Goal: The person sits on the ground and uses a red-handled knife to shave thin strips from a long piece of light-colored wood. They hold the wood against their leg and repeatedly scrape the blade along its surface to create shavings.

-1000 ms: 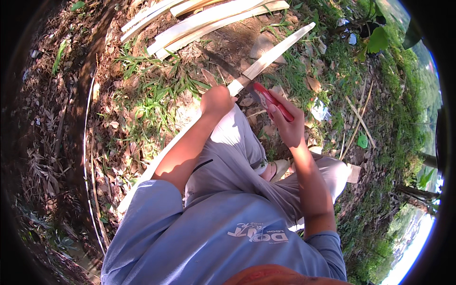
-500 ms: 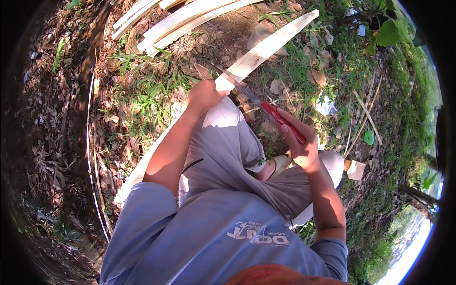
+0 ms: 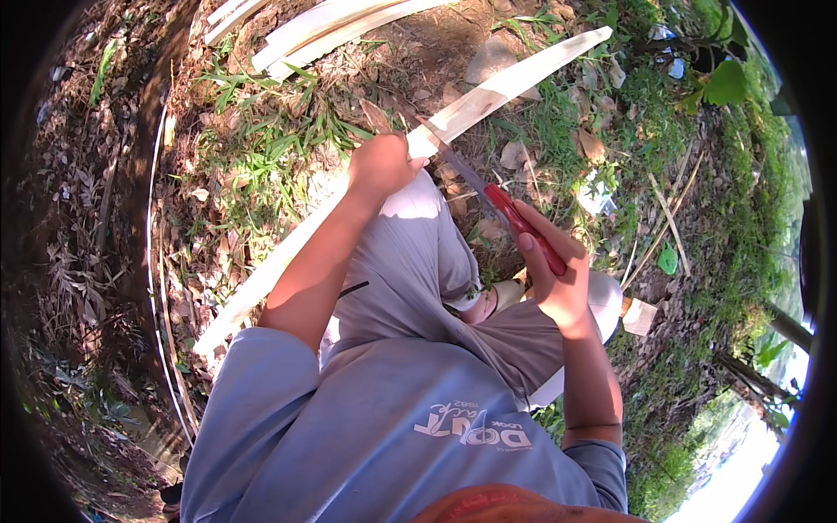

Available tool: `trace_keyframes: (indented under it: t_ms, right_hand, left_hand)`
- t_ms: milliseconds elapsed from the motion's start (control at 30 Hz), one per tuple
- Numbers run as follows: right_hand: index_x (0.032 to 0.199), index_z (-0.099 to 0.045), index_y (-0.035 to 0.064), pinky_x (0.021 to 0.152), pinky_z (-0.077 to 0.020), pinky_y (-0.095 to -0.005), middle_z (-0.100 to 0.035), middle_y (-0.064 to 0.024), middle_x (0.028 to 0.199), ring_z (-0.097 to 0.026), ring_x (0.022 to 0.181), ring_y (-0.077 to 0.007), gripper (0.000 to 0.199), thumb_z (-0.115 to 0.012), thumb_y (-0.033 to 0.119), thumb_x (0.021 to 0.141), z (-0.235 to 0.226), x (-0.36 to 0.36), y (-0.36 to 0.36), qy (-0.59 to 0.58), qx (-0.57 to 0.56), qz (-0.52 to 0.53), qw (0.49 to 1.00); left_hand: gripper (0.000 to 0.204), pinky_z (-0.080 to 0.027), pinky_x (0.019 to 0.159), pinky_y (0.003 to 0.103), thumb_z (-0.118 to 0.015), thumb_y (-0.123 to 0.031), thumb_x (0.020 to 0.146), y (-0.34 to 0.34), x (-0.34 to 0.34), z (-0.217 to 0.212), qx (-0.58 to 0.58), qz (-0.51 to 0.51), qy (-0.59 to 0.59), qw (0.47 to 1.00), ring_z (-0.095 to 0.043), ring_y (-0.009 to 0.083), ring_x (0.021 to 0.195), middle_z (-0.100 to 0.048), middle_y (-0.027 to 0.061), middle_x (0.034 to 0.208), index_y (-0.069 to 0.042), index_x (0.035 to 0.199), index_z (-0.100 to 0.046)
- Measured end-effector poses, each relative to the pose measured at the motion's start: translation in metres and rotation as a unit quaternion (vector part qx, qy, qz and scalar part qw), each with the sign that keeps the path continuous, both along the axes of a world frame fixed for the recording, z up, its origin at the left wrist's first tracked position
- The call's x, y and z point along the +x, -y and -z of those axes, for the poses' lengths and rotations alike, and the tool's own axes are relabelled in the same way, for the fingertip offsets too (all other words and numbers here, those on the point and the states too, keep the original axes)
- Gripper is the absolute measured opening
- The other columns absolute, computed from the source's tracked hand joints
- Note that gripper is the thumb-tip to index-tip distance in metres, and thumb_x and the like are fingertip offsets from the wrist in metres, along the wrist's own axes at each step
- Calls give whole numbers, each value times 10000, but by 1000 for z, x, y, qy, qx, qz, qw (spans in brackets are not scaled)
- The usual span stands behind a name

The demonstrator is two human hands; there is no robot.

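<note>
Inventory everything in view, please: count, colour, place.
Long flat wooden plank: one, pale, upper centre
Red-handled metal saw: one, red and grey, across plank
Flat wooden planks: several, pale, top left
Thin wooden sticks: several, tan, right
Squarish block: one, pale, right
Grass, dry leaves: uncounted, green and brown, around
Cloth trousers: one pair, grey, centre
Cloth shirt: one, blue, bottom
Left hand: one, bare, gripping plank
Right hand: one, bare, gripping saw

Sunlit ground (image 3: 205, 235) outdoors
Bright grass (image 3: 261, 170) and brown soil (image 3: 427, 50) border shaded leaf litter (image 3: 83, 261) at left; greenery (image 3: 745, 218) lines the right edge.
</note>
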State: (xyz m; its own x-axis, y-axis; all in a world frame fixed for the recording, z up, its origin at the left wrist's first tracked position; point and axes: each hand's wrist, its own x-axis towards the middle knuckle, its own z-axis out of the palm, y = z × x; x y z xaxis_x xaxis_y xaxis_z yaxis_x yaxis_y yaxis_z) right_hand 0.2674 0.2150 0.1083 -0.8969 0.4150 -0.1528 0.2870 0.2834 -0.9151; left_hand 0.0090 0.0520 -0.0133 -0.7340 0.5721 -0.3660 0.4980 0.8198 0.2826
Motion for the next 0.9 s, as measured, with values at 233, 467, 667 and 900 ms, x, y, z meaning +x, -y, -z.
trace_keyframes:
  t_ms: [233, 467, 667, 900]
  right_hand:
    - [1432, -706, 28, 751, -541, -269, -797, -95, 1033, -670, 846, -85, 371, -694, 126, 1075, 48, -93, 22, -66, -13, 16, 998]
    - [1490, -656, -6, 771, -502, -229, -754, -62, 1043, -616, 856, -63, 423, -634, 163, 1103, 31, -21, 24, -26, -32, 46, 998]
    - [1495, -626, -61, 624, -403, -222, -716, -37, 959, -526, 699, -54, 474, -594, 225, 1117, -24, 85, 2, 14, 69, 48, 996]
    - [1519, -626, -10, 529, -253, -203, -477, 98, 675, -356, 563, 8, 406, -538, 160, 1161, 20, 14, 32, -31, -13, 105, 994]
  left_hand:
    - [621, -607, 903, 505, -819, -591, 902, 0, -10, -3, -15, -43, 80, 996, -781, 371, 1045, -796, 209, 1064, -3, 1094, -767]
    - [488, -625, 900, 485, -804, -492, 940, 13, -4, -10, 9, -37, 102, 994, -774, 363, 1062, -791, 170, 1091, -25, 1083, -789]
    - [422, -626, 924, 456, -810, -436, 930, 13, -3, -9, 45, -34, 106, 993, -777, 379, 1061, -803, 174, 1057, -46, 1091, -804]
    - [335, -614, 889, 476, -807, -353, 946, 19, 12, 4, 103, -46, 45, 993, -781, 368, 1026, -800, 171, 1017, -41, 1065, -783]
